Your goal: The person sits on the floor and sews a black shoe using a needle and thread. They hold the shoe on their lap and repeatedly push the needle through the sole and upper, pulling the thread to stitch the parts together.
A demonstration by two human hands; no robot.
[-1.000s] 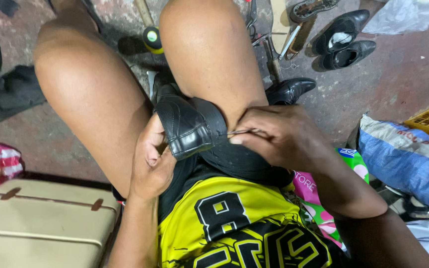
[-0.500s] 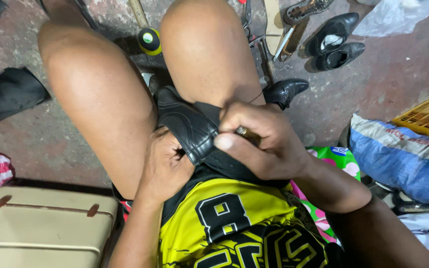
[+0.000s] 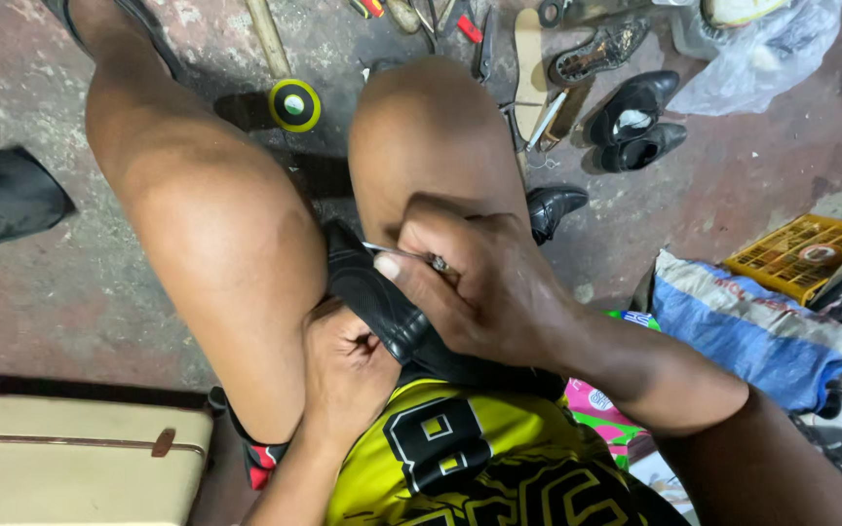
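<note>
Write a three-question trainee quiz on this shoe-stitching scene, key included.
1. True or false: the right hand pinches a thin metal needle-like tool against the black shoe.
2. Which hand grips the shoe from below, between the thighs? A) left hand B) right hand
3. Fill in: the crate on the floor at the right edge is coloured ____.

Key: 1 true; 2 A; 3 yellow.

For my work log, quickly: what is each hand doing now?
Left hand: closed, gripping the black shoe between the knees.
Right hand: closed, pinching a thin metal tool.
</note>
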